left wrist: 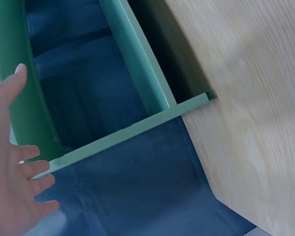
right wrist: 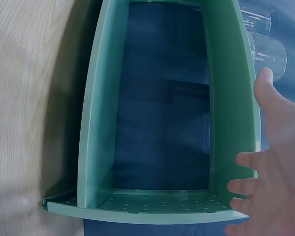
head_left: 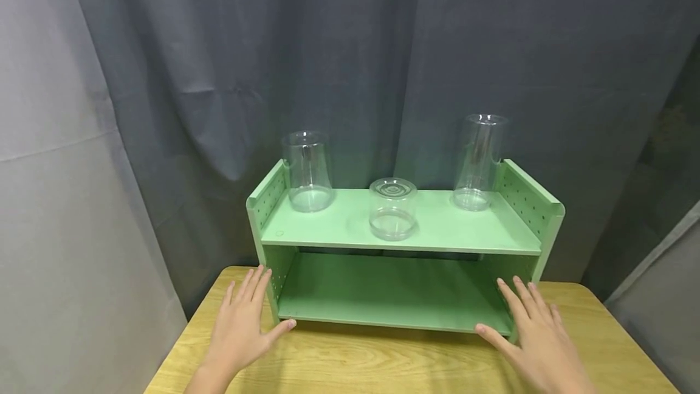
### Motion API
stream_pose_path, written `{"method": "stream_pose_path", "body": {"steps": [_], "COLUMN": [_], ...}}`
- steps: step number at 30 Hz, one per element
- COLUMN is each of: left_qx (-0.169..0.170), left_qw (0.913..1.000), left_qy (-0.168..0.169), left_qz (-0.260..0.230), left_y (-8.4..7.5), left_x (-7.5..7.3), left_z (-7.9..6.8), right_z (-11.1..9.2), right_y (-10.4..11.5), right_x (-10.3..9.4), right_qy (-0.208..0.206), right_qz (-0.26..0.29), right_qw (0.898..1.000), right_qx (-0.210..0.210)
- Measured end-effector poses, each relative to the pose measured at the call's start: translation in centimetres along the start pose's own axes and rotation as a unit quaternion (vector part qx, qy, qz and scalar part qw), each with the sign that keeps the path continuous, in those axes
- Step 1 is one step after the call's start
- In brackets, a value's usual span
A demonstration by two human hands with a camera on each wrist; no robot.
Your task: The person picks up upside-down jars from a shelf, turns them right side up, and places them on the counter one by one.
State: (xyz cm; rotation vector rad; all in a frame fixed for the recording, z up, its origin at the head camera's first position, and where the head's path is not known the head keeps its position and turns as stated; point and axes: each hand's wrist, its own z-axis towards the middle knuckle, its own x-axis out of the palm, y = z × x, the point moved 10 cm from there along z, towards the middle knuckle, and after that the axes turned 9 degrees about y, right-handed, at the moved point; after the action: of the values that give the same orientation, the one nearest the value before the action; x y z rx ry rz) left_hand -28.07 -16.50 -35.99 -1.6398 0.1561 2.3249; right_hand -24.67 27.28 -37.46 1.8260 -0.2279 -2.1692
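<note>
A green two-tier shelf (head_left: 350, 224) stands on the wooden table. Three clear cups rest upside down on its upper board: a tall cup (head_left: 308, 169) at the left, a short cup (head_left: 392, 208) at the front middle, and the tallest cup (head_left: 479, 163) at the right. My left hand (head_left: 240, 327), fingers spread and straight, is by the shelf's left side; contact cannot be made out. Near the right side, my right hand (head_left: 538, 339) is likewise spread and holds nothing. Both hands also show in the wrist views, beside the shelf frame.
The light wooden table (head_left: 350, 360) extends in front of the shelf and to both sides. Behind hangs a dark grey curtain (head_left: 350, 65), with a lighter grey curtain (head_left: 60, 169) at the left. Perforated side panels (head_left: 527, 202) rise above the upper board at both ends.
</note>
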Motion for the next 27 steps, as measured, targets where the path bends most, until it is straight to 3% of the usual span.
{"method": "stream_pose_path", "body": {"steps": [4, 7, 13, 18, 24, 27], "left_qx": [-0.005, -0.03, -0.093, -0.119, -0.123, -0.145], "left_qw": [0.9991, 0.996, 0.9765, 0.9464, 0.9008, 0.8779], "left_qy": [-0.01, -0.008, 0.024, 0.04, 0.022, 0.025], "left_qz": [-0.041, -0.083, -0.193, -0.298, -0.416, -0.456], "left_y": [0.9, 2.1, 4.6, 5.8, 6.8, 7.7], "left_x": [-0.1, -0.1, 0.5, 1.3, 1.8, 2.3], "left_z": [0.6, 1.1, 2.4, 3.4, 4.1, 4.1], "right_z": [0.1, -0.1, -0.2, 0.0, -0.2, -0.1], "right_y": [0.1, 0.4, 1.6, 2.7, 4.4, 5.0], "right_x": [-0.6, -1.1, -3.1, -4.6, -6.5, -7.0], "right_qy": [-0.022, -0.041, -0.083, -0.096, -0.136, -0.142], "right_qz": [0.007, 0.018, 0.021, 0.004, -0.023, -0.032], "right_qw": [1.0, 0.998, 0.993, 0.99, 0.979, 0.975], "right_qx": [-0.016, -0.035, -0.084, -0.102, -0.152, -0.17]}}
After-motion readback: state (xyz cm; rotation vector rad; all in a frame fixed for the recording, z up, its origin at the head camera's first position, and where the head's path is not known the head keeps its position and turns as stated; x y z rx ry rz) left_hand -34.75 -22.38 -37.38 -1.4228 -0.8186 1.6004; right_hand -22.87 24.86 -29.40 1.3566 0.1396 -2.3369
